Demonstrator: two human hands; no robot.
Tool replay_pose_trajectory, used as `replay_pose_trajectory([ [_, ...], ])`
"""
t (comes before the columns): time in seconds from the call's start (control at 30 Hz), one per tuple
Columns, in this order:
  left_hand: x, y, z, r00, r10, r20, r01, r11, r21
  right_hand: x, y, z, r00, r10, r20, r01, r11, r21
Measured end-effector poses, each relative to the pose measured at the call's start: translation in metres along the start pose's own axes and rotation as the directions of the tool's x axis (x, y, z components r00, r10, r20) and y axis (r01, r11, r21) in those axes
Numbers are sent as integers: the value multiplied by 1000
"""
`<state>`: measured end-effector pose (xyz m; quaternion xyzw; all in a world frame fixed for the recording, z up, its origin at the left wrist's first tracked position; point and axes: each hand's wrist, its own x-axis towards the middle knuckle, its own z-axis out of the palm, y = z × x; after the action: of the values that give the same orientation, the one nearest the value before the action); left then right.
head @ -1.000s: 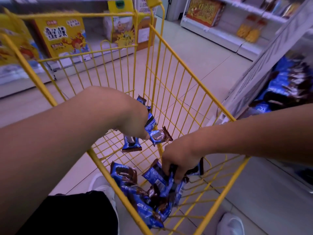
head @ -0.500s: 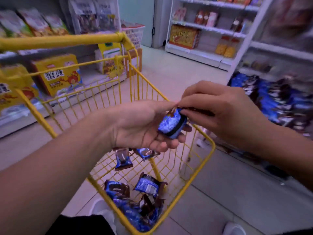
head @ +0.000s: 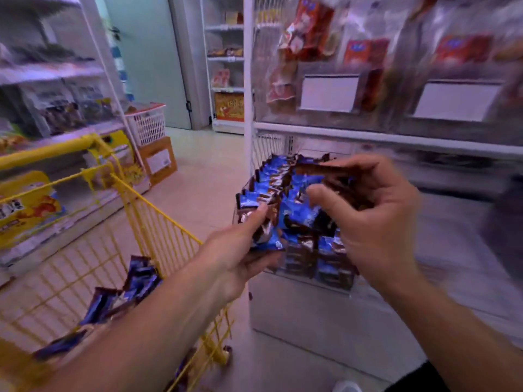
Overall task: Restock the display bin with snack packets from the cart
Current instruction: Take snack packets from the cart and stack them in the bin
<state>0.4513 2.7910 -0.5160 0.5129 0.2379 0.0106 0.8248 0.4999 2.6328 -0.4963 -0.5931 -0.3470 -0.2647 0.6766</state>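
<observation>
Packets are held in both hands over the bin, with the cart at the left.

A blue-and-brown packet (head: 267, 236) is pinched by the left hand (head: 240, 256), thumb and fingers clamped on it, at the bin's near left corner. A blurred brown packet (head: 325, 169) is gripped between the curled fingers and thumb of the right hand (head: 376, 222) above the bin (head: 311, 278), which is packed with blue packets (head: 277, 176). More packets (head: 138, 278) are left in the yellow cart (head: 158, 222), partly hidden by the left forearm. The bin's right part is covered by the right hand. Red snack bags (head: 308, 29) are hung on the shelf above; a white basket (head: 147, 123) and a cardboard box (head: 158, 159) are seen beyond the cart.
</observation>
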Motion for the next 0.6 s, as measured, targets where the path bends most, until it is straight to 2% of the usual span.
replay_pose_trajectory([
  [0.07,0,5,17,991,-35,126,41,998,-47,1,4,-13,937,-286,201,324,928,-187],
  [0.1,1,8,23,979,-56,199,67,997,-47,2,8,-18,892,-346,290,415,881,-227],
  [0.17,5,19,31,935,-81,346,88,996,-5,7,14,-26,842,-366,397,487,832,-267],
  [0.23,9,29,33,880,-68,471,39,997,72,14,16,-33,833,-335,441,482,831,-279],
  [0.3,12,35,33,846,-43,532,-48,987,156,18,16,-39,814,-309,492,484,830,-278],
  [0.37,17,39,30,848,-8,530,-123,970,212,20,15,-42,797,-284,534,477,837,-267],
  [0.47,24,45,25,840,5,542,-154,961,231,18,12,-43,804,-228,549,423,869,-258],
  [0.53,27,47,26,854,23,519,-153,966,207,18,13,-46,842,-165,514,339,903,-265],
  [0.6,29,43,30,907,59,418,-133,980,151,20,16,-51,912,-73,404,196,942,-272],
])
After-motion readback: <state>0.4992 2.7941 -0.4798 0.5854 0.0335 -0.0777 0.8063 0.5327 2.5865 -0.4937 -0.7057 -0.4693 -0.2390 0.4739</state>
